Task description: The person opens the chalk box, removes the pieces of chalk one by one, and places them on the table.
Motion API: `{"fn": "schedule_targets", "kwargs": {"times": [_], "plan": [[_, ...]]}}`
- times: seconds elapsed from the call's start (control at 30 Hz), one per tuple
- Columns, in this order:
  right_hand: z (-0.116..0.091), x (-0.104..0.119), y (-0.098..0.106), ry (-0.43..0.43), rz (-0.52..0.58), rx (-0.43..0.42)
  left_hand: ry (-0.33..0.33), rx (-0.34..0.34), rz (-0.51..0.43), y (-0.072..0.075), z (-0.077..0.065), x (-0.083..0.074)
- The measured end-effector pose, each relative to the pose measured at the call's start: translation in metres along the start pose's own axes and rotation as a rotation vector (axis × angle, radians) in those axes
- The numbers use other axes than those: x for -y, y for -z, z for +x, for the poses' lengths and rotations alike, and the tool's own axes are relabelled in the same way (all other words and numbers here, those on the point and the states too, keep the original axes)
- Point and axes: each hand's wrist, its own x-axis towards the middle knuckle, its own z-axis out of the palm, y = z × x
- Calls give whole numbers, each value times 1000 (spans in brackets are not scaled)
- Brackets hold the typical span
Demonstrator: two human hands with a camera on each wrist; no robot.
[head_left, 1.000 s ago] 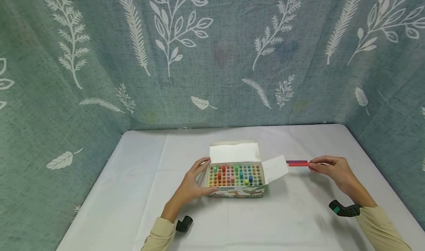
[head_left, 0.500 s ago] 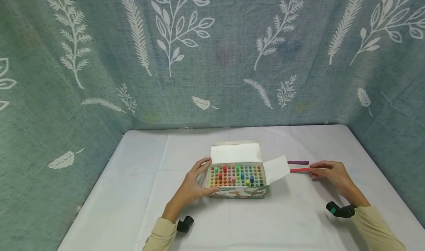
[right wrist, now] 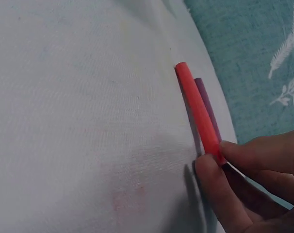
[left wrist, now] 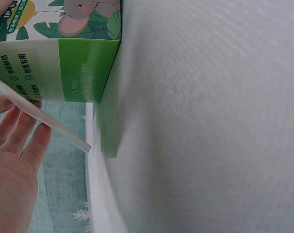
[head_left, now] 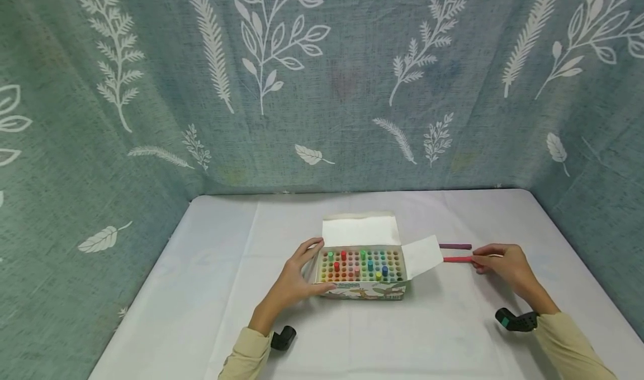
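Observation:
My left hand (head_left: pixel 292 276) holds the left end of an open chalk box (head_left: pixel 362 291), its thumb along the front and its fingers at the back. In the left wrist view those fingers (left wrist: pixel 38 145) lie against the box's white flap (left wrist: pixel 55 125). My right hand (head_left: pixel 505 265) pinches the near end of a red chalk stick (right wrist: pixel 198 107) between thumb and finger, low over the cloth. Beside it lies a purple chalk stick (head_left: pixel 455 246). Several coloured sticks, such as a blue chalk stick (head_left: pixel 384 270), stand up from the box's grid of round holes.
The box's lid (head_left: pixel 360 231) stands raised at the back, and its right flap (head_left: pixel 421 257) sticks out towards the chalk sticks. White cloth (head_left: pixel 427 335) covers the table. A patterned green curtain (head_left: pixel 347 162) hangs behind.
My right hand has moved a little nearer and lower with the red chalk stick, drawing it apart from the purple one. The left hand stays on the box.

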Motion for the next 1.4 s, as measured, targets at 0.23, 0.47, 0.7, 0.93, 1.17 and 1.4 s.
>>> {"fn": "schedule_targets", "kwargs": {"times": [0.23, 0.47, 0.7, 0.93, 1.17, 1.4], "plan": [[-2, 6, 1, 124, -141, -41, 31, 5, 18, 0, 1, -2], [31, -30, 7, 359, -195, -49, 11, -14, 26, 2, 1, -3], [12, 12, 12, 453, -199, -65, 24, -3, 29, 3, 3, -2], [-33, 89, 9, 545, -235, -59, 16, -8, 20, 3, 2, -3], [-41, 113, -4, 600, -256, -51, 11, -11, -6, 1, 2, -2], [-46, 125, -18, 688, -259, 18, 25, -7, -13, -3, 1, 0]]}}
